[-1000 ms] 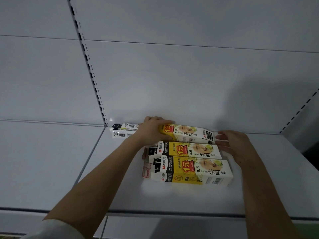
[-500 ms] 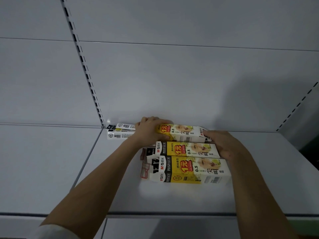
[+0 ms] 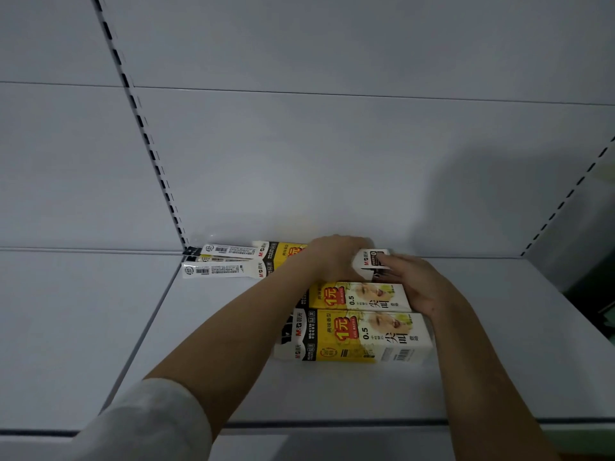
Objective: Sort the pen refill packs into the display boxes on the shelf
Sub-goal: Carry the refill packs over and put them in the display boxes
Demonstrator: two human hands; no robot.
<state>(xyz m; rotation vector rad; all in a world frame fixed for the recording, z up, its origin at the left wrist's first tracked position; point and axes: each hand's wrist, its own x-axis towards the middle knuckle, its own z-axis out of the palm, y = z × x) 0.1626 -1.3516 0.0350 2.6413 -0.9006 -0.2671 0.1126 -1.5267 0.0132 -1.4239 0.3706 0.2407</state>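
- The left hand point(image 3: 336, 257) lies curled over the top of the rearmost yellow-and-white cardboard display box point(image 3: 283, 252), which sits against the white back wall of the shelf; its fingers wrap the box's upper edge.
- The right hand point(image 3: 419, 287) meets that box's right end, where the fingers pinch a white end flap point(image 3: 371, 261) printed with a red logo; whether the flap is opening or closing I cannot tell.
- Two more yellow-and-white display boxes lie flat in front of it, side by side and touching: the middle box point(image 3: 359, 296) and the front box point(image 3: 362, 337), both with their long sides parallel to the shelf edge.
- Slim white pen refill packs point(image 3: 219, 269) with barcodes lie loose at the back left corner, on the white metal shelf point(image 3: 499, 361), touching or poking from the rear box's left end; which of the two is unclear.
- Judged from the layout, the sorting is not finished: those packs are still outside a box.
- Risks:
  - The thin card flap may crease or tear if pulled hard.
  - Tilting the rear box while its end is open could let refills slide out.
  - Pushing it leftward could scatter the loose packs.
  - The right wrist rests close to the middle box and could nudge the row out of line.
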